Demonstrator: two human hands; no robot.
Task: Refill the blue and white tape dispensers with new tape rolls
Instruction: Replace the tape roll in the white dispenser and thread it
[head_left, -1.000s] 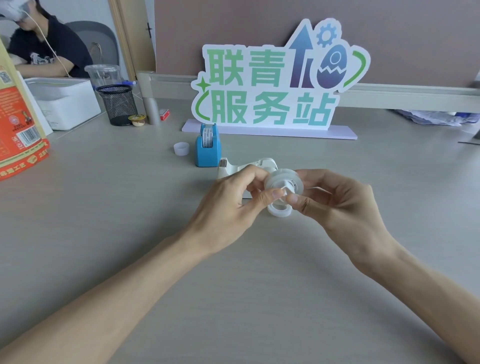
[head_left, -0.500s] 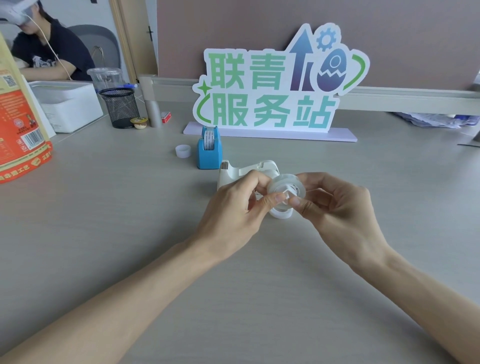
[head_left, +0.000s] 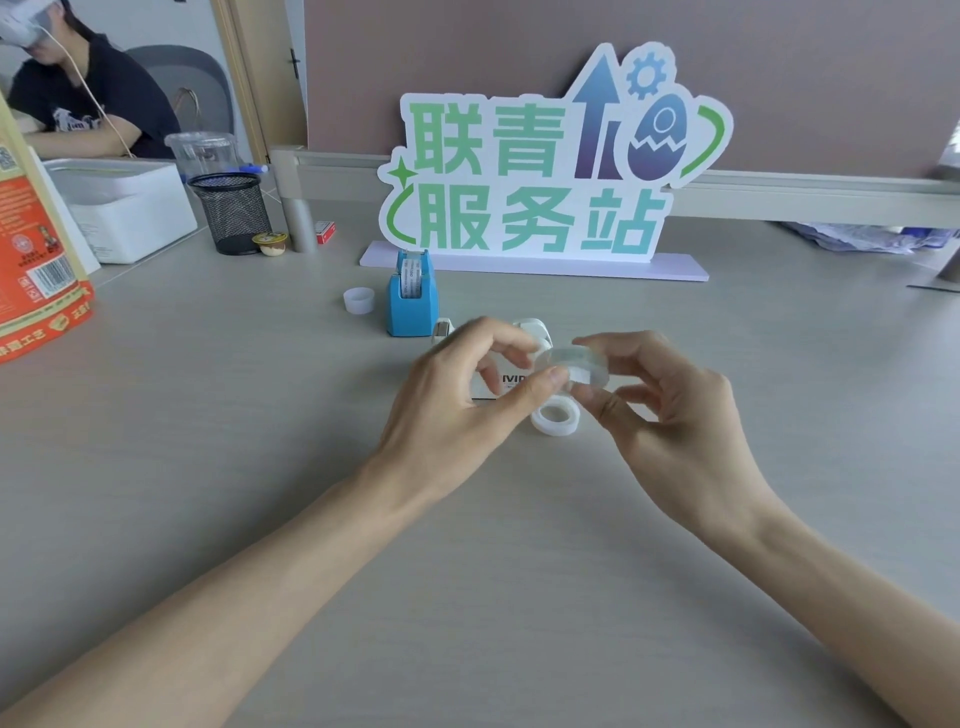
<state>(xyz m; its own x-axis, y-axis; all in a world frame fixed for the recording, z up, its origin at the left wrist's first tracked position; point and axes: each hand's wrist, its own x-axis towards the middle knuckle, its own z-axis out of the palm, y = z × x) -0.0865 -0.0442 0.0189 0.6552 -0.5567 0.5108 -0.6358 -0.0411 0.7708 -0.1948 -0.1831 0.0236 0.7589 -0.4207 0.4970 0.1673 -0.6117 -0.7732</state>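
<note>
While both hands work above the desk, a clear tape roll (head_left: 577, 368) sits raised between them, just in front of the white tape dispenser (head_left: 530, 338). The right hand (head_left: 670, 415) pinches that roll from its right side, fingers curled around the rim. The left hand (head_left: 462, 400) meets it from the other side, its thumb tip pressed against the roll's near edge while the forefinger arches over the top; whether it grips a loose tape end is too blurred to tell. Directly beneath the held roll, a second tape roll (head_left: 555, 415) lies flat on the grey desk (head_left: 260, 467), untouched by either hand. The white dispenser is mostly hidden behind the left hand's fingers, with only its cutter end and its rounded top showing. Just behind and to the left of it stands the blue tape dispenser (head_left: 411, 296), upright, with a roll already seated in it. A small white cap (head_left: 358, 300) rests near the blue dispenser's left side. Further back stands a cut-out sign (head_left: 545, 166) with green characters, and off to the left a black mesh cup (head_left: 232, 212).
</note>
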